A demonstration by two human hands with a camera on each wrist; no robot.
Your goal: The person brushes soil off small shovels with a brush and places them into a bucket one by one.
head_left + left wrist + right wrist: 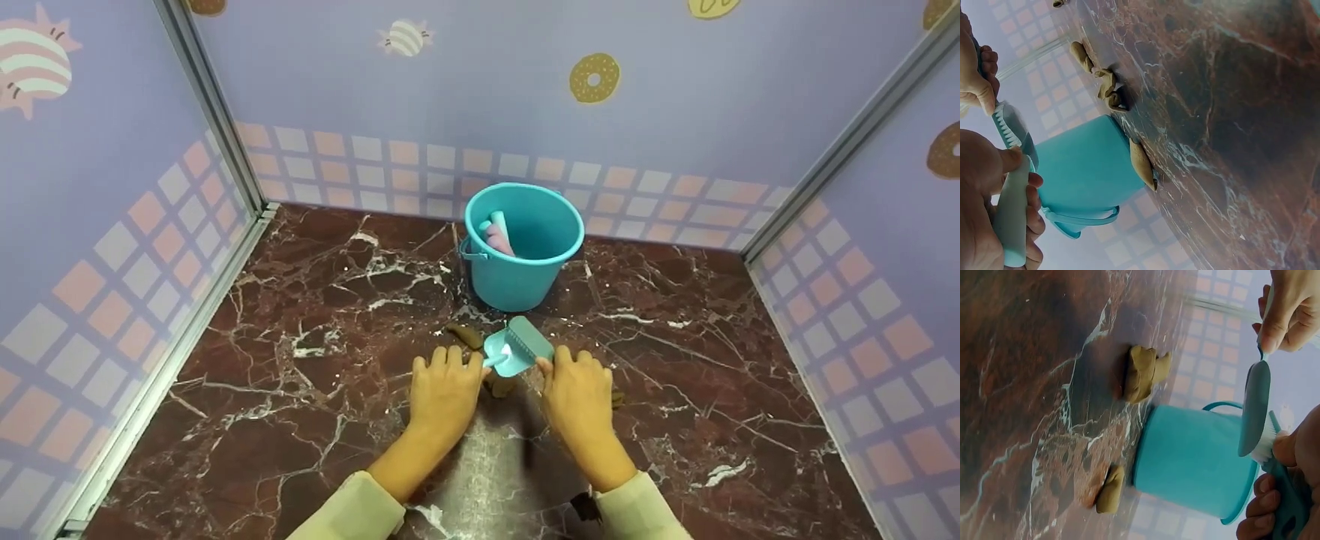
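Note:
In the head view my left hand (444, 394) grips the handle of a small light-teal dustpan (496, 352), held up over the floor. My right hand (579, 394) holds a small teal hand brush (534, 341) beside it, its bristles facing the pan. From the right wrist, the white bristles (1264, 445) meet the pan's edge. Brown crumpled lumps lie below: one lump (465, 335) left of the pan, another lump (501, 386) between the hands, and a third lump (618, 398), partly hidden by the right hand.
A turquoise bucket (511, 286) stands upright just beyond the hands, with a pink and teal item (498, 234) inside. Dark red marbled floor (300, 405) spreads around. Patterned purple panels, like the back panel (480, 90), enclose it on three sides.

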